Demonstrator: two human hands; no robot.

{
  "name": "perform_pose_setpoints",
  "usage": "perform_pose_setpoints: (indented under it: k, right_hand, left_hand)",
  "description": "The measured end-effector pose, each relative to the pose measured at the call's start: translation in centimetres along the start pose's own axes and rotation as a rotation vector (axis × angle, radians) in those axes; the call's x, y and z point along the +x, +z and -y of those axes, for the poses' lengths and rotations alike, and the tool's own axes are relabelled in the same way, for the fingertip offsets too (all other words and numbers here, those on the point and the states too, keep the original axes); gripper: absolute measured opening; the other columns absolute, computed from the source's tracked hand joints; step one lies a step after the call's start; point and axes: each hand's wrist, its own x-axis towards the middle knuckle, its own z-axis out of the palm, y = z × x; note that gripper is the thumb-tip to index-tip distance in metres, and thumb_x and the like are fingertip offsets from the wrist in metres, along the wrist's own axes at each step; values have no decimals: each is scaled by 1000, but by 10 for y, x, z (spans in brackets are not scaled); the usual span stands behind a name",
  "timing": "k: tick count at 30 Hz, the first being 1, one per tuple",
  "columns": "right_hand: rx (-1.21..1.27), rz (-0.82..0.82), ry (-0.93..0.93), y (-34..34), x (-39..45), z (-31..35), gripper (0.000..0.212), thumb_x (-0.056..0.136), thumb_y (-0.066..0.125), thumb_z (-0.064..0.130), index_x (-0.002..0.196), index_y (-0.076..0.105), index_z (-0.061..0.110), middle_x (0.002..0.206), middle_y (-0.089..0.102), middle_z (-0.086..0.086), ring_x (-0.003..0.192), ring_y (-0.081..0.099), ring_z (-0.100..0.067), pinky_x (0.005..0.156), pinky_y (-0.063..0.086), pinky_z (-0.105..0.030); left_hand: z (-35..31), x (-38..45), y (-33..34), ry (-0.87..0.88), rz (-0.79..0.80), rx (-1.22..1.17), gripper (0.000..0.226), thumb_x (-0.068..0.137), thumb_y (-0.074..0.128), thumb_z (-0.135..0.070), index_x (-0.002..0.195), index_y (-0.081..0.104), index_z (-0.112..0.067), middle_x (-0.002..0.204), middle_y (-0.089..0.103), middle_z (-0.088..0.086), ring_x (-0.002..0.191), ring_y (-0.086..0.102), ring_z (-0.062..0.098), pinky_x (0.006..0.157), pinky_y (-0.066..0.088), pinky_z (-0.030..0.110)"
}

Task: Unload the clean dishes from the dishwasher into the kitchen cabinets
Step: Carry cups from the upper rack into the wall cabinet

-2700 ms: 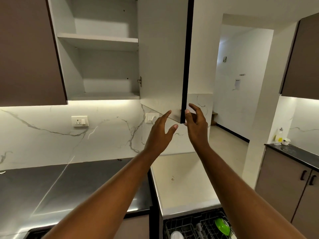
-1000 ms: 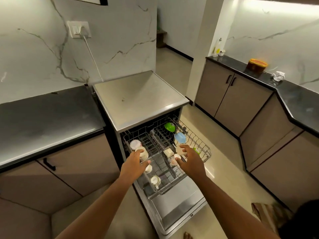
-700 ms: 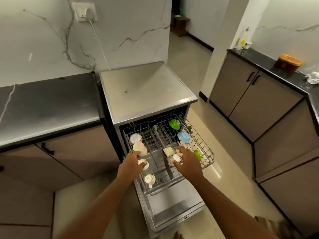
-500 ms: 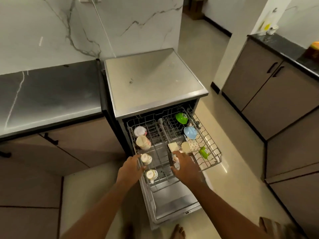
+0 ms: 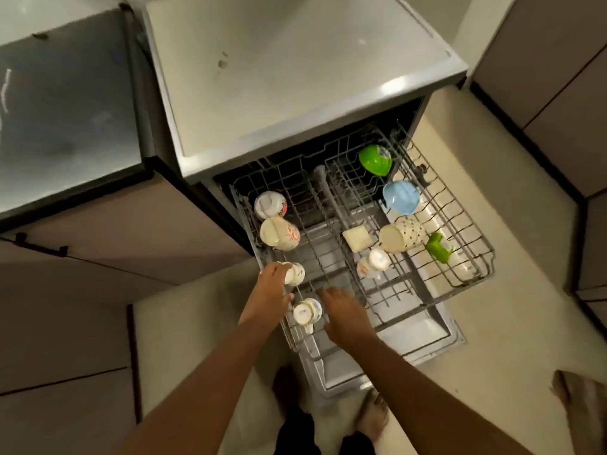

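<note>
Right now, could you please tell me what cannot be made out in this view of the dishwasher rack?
- Left hand: it covers part of a small cup, so its grip on the cup is unclear.
- Right hand: motion blur hides how its fingers lie over the rack.
- Rack's rear: hidden under the dishwasher top.
- Cup patterns: too blurred to read.
- Cabinets: outside the frame.

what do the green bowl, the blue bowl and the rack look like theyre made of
Green bowl: probably plastic, with a saturated colour and a soft gloss.
Blue bowl: likely plastic too, pale and smooth with a duller sheen.
Rack: thin grey wire grid, apparently coated metal, with no bare shine.
</note>
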Motion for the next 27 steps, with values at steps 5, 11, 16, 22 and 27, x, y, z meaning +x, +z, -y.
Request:
perform_pose_setpoints:
  k: [5, 11, 16, 22, 27]
  right_hand:
    - [-39, 105, -48, 45, 33, -3, 81, 82, 73, 9, 149, 30, 24, 148, 38, -8, 134, 41, -28, 101, 49, -38]
    - [-99, 92, -148, 77, 55, -5, 85, 83, 72, 14, 152, 22, 24, 151, 33, -8, 135, 37, -30, 102, 48, -43]
    - [-87, 25, -173, 89, 61, -12, 73, 84, 74, 28, 146, 36, 24, 146, 47, -3, 132, 43, -26, 109, 40, -44]
    - [-54, -33, -162, 86, 59, -14, 67, 80, 77, 29, 139, 45, 25, 139, 55, -2, 125, 49, -25, 105, 40, -43]
    - [35, -127, -128, 79, 52, -19, 66, 78, 79, 34, 137, 49, 26, 136, 58, -1, 123, 51, -23, 102, 44, -43]
  left_hand:
    - [24, 38, 35, 138, 23, 382, 69, 80, 68, -1, 143, 41, -13, 138, 46, 7, 135, 35, 30, 122, 18, 42]
    - [21, 73, 54, 111, 114, 783, 75, 80, 72, -25, 143, 34, -10, 140, 39, 16, 132, 39, 33, 102, 42, 44]
    - [28, 88, 60, 58, 122, 884, 63, 78, 72, -28, 133, 45, -13, 130, 51, 10, 120, 51, 30, 98, 39, 45]
    - [27, 86, 58, 92, 86, 857, 52, 79, 69, -23, 127, 52, -14, 123, 57, 9, 114, 54, 30, 98, 39, 45]
    - [29, 85, 57, 170, 38, 741, 54, 80, 71, -29, 129, 52, -19, 121, 58, 7, 114, 54, 27, 99, 40, 44]
